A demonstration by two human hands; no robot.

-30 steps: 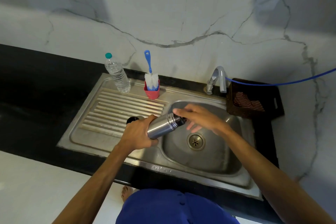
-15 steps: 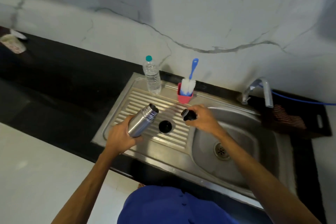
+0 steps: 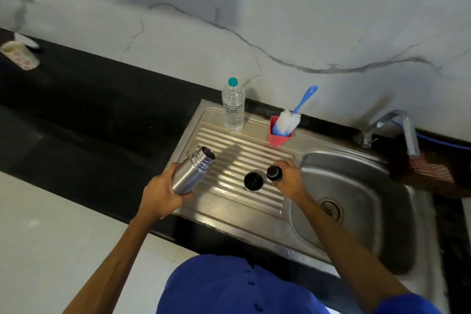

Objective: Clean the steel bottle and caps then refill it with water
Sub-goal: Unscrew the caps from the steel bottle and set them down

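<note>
Still at the dismantling step, by the look of it: both caps off, no washing begun, tap [image 3: 397,127] dry as far as can be told. Left hand [image 3: 163,192] wrapped round the lower body of the steel bottle [image 3: 193,169], held tilted above the near-left corner of the drainboard [image 3: 229,150], open mouth aimed toward 1 o'clock. Right hand [image 3: 289,177] pinching the small black inner cap [image 3: 274,173] in curled fingers, low over the ribs, just at 3 o'clock of the wider black outer cap [image 3: 253,180], which sits alone on the drainboard; whether the inner cap already touches the steel cannot be told.

Next move, as a judgement: set the inner cap down beside the outer one, then free that hand for the bottle brush [image 3: 289,120] at 12 o'clock or for the tap at 2 o'clock. Calls for carrying the bottle rightward over the basin [image 3: 356,178] and keeping its mouth up under the spout.

Containers: steel bottle open, inside dark, contents not visible. Pink holder [image 3: 279,136] at the back edge carrying the white-bristled, blue-handled brush, leaning toward 1 o'clock. Clear plastic water bottle [image 3: 233,107] with teal lid upright at 11 o'clock of the holder, apparently filled, likely the refill source. Basin bare but for the drain. Patterned cup [image 3: 20,55] lying on the black bench far off at 10 o'clock, contents unclear.
</note>
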